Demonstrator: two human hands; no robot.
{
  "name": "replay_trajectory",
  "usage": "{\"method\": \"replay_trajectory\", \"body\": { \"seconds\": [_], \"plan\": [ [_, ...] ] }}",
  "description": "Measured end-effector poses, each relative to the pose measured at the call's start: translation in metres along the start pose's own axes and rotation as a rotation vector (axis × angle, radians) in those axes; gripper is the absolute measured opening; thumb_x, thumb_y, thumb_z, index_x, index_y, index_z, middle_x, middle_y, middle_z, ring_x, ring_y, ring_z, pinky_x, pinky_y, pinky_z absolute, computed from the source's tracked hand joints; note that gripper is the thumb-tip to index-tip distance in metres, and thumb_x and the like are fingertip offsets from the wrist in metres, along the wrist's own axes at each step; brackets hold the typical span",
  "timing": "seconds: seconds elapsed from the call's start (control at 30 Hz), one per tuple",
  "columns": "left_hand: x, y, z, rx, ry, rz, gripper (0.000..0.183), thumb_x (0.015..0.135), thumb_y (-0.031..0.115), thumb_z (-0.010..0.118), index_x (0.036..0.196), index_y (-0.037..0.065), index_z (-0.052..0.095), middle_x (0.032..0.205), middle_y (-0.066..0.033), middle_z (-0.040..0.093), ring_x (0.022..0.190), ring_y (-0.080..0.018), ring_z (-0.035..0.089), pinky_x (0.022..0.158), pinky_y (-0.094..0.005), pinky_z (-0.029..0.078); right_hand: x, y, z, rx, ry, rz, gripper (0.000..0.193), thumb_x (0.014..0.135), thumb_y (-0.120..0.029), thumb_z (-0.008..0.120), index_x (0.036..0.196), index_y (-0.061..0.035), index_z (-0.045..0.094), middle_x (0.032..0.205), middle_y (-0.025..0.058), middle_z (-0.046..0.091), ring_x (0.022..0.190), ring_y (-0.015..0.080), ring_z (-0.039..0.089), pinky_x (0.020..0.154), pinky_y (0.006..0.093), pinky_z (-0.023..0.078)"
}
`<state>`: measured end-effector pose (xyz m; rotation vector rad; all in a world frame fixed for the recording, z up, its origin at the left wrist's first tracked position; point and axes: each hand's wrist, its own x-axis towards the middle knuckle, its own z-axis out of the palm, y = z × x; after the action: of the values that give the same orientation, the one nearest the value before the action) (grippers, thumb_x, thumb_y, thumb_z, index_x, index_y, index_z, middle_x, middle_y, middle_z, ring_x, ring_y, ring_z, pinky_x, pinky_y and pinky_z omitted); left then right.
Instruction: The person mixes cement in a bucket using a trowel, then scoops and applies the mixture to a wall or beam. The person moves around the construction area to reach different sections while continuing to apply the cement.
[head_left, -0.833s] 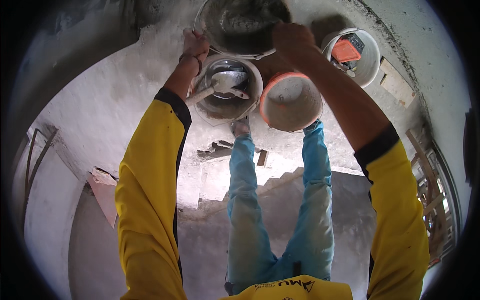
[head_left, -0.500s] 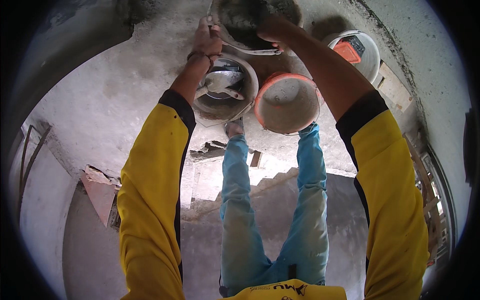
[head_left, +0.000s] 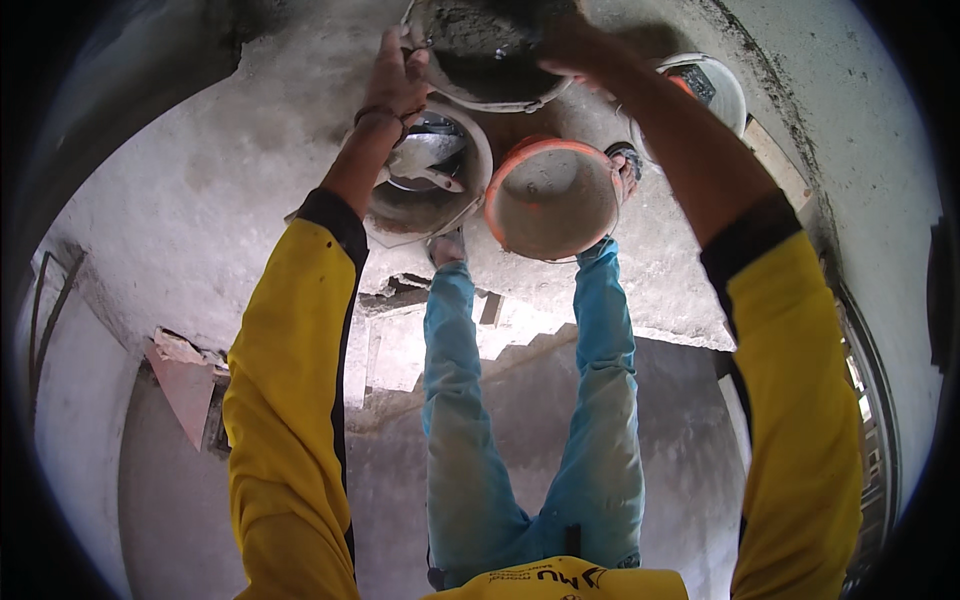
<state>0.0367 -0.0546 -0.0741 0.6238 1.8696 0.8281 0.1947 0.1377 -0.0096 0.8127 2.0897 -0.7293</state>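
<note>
At the top edge stands a mortar bucket [head_left: 530, 104] with grey wet mortar [head_left: 475, 35] inside and its handle along the near rim. My left hand [head_left: 398, 82] is closed on the bucket's left rim. Over its right side is my right hand [head_left: 578, 48], closed and in shadow; what it grips is hidden. Below my left hand, a second bucket [head_left: 480, 165] holds a trowel [head_left: 425, 155] and a shiny metal piece. An orange-rimmed bucket [head_left: 550, 240], coated inside with dried mortar, stands to its right, near my feet.
A white bucket [head_left: 735, 100] with an orange and black tool stands at the right, partly behind my right forearm. Beside it lies a flat board [head_left: 775, 165]. Broken rubble and a triangular panel [head_left: 180, 390] lie at the left. A rough wall [head_left: 860, 120] curves along the right.
My right hand has moved up and slightly right over the mortar bucket. More mortar shows inside it. The whole view has shifted a little, and my right foot now shows beside the orange-rimmed bucket.
</note>
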Motion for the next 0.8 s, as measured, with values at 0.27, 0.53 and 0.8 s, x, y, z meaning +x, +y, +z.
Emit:
{"method": "replay_trajectory", "body": {
  "seconds": [0.27,0.53,0.8],
  "plan": [
    [-0.001,0.009,0.014,0.021,0.034,0.025,0.04,0.097,0.011,0.049,0.133,0.001,0.033,0.114,-0.0179,0.055,0.094,-0.0231,0.06,0.077,-0.0387,0.061,0.001,0.045,0.064,-0.133,0.263,-0.259,0.042,0.08,-0.011,0.059,0.121,0.0009,0.054,0.085,0.0205,0.07,0.081,0.0358,0.07,0.073,0.0426,0.057],
    [-0.016,0.013,0.01,-0.035,0.026,-0.065,0.033,0.097,0.01,0.048,0.127,0.002,0.036,0.109,-0.0165,0.057,0.089,-0.0207,0.061,0.077,-0.0349,0.06,-0.044,0.044,-0.005,-0.315,0.355,-0.085,0.03,0.085,-0.018,0.057,0.107,0.0016,0.062,0.083,0.0176,0.07,0.077,0.033,0.071,0.066,0.0422,0.058],
    [-0.009,0.022,0.021,0.312,0.165,0.211,0.041,0.092,0.017,0.058,0.128,0.01,0.041,0.092,-0.02,0.066,0.088,-0.0399,0.064,0.078,-0.0464,0.05,-0.002,0.066,0.068,-0.061,0.117,-0.196,0.027,0.085,-0.012,0.054,0.107,0.0019,0.059,0.08,0.0211,0.068,0.076,0.0333,0.07,0.065,0.0434,0.057]
  ]
}}
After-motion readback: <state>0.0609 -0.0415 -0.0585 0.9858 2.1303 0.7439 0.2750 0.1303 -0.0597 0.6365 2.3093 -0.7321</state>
